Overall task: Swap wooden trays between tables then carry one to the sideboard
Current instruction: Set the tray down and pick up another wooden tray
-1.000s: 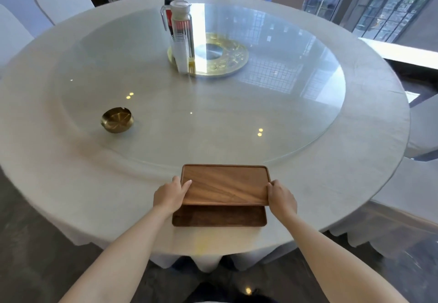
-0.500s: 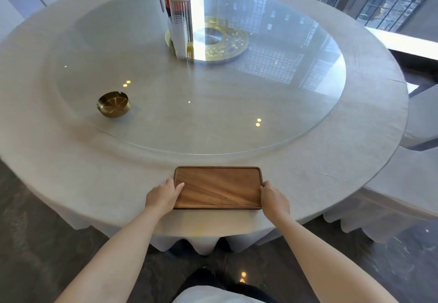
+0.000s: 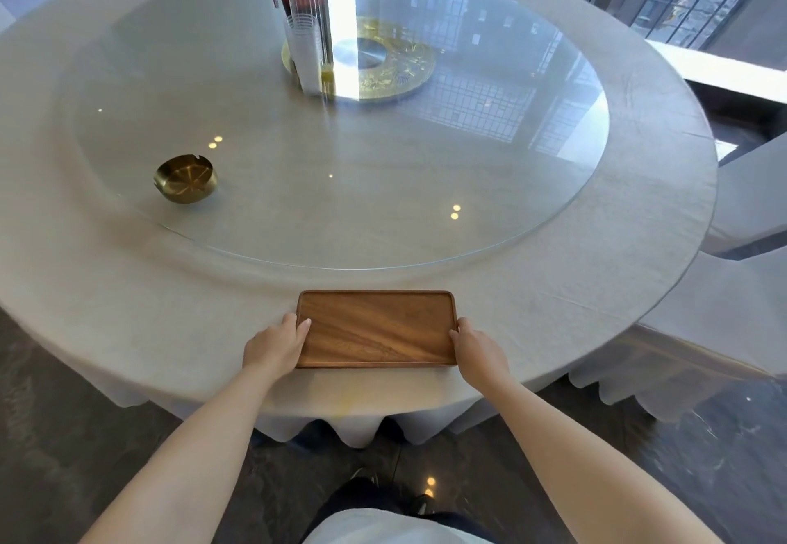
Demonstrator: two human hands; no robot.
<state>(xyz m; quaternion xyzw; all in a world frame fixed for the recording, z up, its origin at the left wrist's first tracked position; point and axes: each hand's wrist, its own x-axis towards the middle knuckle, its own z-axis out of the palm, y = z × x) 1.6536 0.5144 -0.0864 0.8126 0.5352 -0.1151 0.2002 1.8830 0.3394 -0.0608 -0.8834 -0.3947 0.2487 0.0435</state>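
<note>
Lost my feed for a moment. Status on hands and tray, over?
Left hand and right hand at the wooden tray's short ends, fingers on its rim. Tray flat on the tablecloth, near edge. Nothing in the way.

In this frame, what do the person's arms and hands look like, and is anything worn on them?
Both forearms are bare up to the frame edge: no sleeves in view. The left hand and right hand carry no gloves, and no watch, bracelet or ring shows. No markings or cables are visible.
</note>
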